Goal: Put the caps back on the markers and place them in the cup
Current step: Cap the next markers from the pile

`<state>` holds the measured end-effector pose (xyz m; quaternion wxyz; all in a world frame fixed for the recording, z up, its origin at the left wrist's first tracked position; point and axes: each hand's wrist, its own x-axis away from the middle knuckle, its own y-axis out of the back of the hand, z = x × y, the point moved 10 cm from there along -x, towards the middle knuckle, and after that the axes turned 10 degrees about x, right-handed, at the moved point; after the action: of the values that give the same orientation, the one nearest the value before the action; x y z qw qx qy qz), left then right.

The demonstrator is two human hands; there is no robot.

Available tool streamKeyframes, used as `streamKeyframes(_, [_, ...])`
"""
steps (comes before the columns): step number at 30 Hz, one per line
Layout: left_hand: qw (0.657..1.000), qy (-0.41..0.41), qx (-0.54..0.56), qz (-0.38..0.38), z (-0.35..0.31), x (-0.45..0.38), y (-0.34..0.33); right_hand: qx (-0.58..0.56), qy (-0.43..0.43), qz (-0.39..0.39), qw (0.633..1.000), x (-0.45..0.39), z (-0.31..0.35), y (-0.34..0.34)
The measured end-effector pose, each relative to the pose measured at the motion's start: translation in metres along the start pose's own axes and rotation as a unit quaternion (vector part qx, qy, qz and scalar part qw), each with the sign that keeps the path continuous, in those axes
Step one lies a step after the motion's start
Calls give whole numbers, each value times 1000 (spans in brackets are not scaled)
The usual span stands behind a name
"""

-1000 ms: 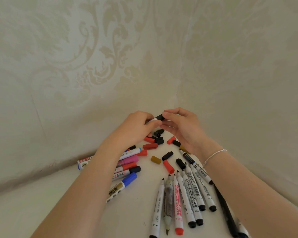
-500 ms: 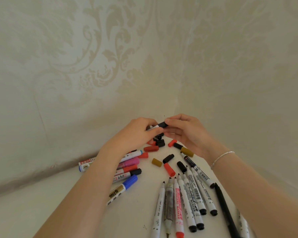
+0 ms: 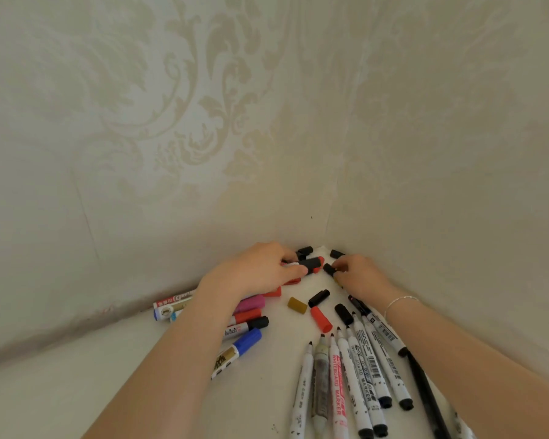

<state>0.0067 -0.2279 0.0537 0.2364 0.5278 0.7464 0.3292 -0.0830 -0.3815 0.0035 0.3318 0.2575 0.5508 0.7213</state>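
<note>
Both hands are lower now than half a second ago: they have dropped from mid-air to the white tabletop in the far corner. The left hand grips a white-barrelled marker with a black cap, fingers curled round the barrel, cap end poking out to the right. Earlier the right hand was at that cap; now the right hand has let go and pinches a small loose black plastic cap lying just beside the marker, thumb and forefinger closed on it.

Judgement: one marker looks capped and the next cap is being picked. No cup shows in view, so I cannot tell where it is.

Materials: all smooth hard plastic cylinders, likely to roll.
- Row of uncapped white whiteboard markers fans out in the near right, tips toward the hands.
- Capped markers, including a blue-capped marker and a pink marker, lie under the left forearm.
- Loose caps between the groups: a mustard yellow cap, a red cap, and several black ones.
- Embossed cream damask wallpaper on both walls.
- Thin silver bracelet on the right wrist.
</note>
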Motion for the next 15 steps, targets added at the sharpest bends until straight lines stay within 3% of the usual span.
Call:
streamKeyframes(5, [995, 53, -63, 58, 18, -4, -17, 56, 0, -18, 998, -1, 10, 4])
streamKeyframes(8, [987, 112, -35, 109, 31, 0, -30, 48, 12, -29, 998, -1, 13, 3])
streamKeyframes(15, [980, 129, -66, 133, 30, 3, -35, -161, 65, -48, 984, 11, 31, 12])
